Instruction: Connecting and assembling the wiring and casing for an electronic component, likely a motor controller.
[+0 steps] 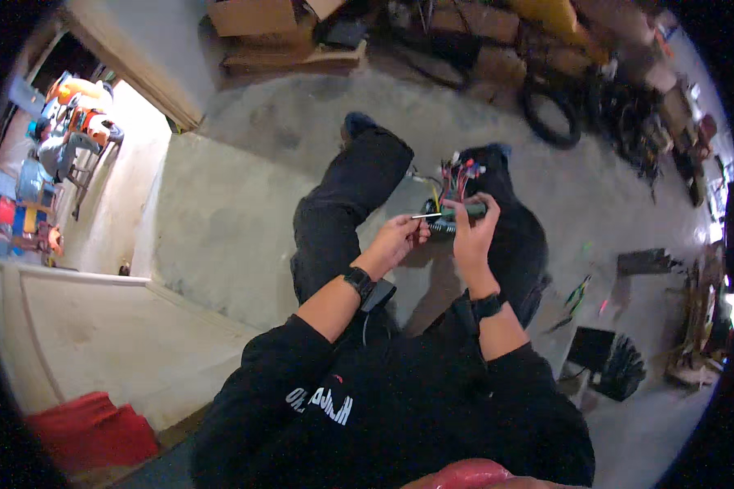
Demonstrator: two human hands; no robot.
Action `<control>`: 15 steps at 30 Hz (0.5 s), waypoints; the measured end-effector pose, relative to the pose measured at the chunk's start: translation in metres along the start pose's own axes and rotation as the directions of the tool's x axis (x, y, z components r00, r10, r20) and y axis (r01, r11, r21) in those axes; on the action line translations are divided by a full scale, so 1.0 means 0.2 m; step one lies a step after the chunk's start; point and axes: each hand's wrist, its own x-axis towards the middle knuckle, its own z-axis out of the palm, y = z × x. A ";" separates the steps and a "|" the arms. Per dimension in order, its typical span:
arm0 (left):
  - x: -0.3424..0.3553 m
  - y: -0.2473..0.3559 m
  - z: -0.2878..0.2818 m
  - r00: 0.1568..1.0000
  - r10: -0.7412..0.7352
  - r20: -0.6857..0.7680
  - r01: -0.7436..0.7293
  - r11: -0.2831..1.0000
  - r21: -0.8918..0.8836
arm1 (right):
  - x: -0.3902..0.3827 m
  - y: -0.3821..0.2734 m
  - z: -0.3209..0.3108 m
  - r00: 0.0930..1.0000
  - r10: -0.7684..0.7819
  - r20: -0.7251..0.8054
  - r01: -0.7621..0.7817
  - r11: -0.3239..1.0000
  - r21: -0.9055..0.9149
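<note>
My right hand is closed around the green handle of a screwdriver, held level between my knees. Its thin metal shaft points left, toward the fingertips of my left hand. Those fingers are pinched together at the shaft's tip; whatever small thing they may hold is too small to make out. Just behind and below the screwdriver is a dark finned unit, partly covered by my hands. A bundle of red, yellow and other coloured wires with connectors rises from it, near my right leg.
On the floor to the right lie green-handled pliers, a black box and a black ribbed object. A tyre and piled parts line the far right; cardboard boxes stand far off. A red cloth is lower left.
</note>
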 end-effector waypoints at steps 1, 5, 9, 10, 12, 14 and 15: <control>0.01 0.00 0.02 0.997 -0.047 -0.066 0.046 0.999 -0.010 | -0.01 0.03 -0.01 0.997 0.074 -0.019 -0.074 0.996 -0.041; 0.02 0.00 -0.07 0.979 -0.116 -0.168 0.109 0.993 -0.048 | -0.02 0.06 -0.02 0.996 0.081 0.025 -0.078 0.990 -0.121; 0.02 0.04 -0.12 0.976 -0.153 -0.152 0.152 0.988 -0.021 | 0.03 0.09 -0.07 0.982 0.189 -0.016 -0.189 0.982 -0.022; 0.03 0.04 -0.09 0.972 -0.174 -0.158 0.178 0.984 0.016 | 0.04 0.11 -0.10 0.983 0.186 -0.005 -0.186 0.982 -0.021; 0.03 0.04 -0.06 0.968 -0.188 -0.164 0.194 0.981 0.024 | 0.05 0.16 -0.14 0.984 0.178 0.032 -0.177 0.984 -0.014; 0.02 0.05 -0.04 0.971 -0.185 -0.154 0.190 0.982 0.018 | 0.04 0.18 -0.15 0.987 0.156 0.030 -0.155 0.988 -0.022; 0.00 0.05 -0.05 0.972 -0.184 -0.148 0.187 0.982 0.007 | 0.02 0.18 -0.14 0.987 0.155 0.031 -0.155 0.988 -0.023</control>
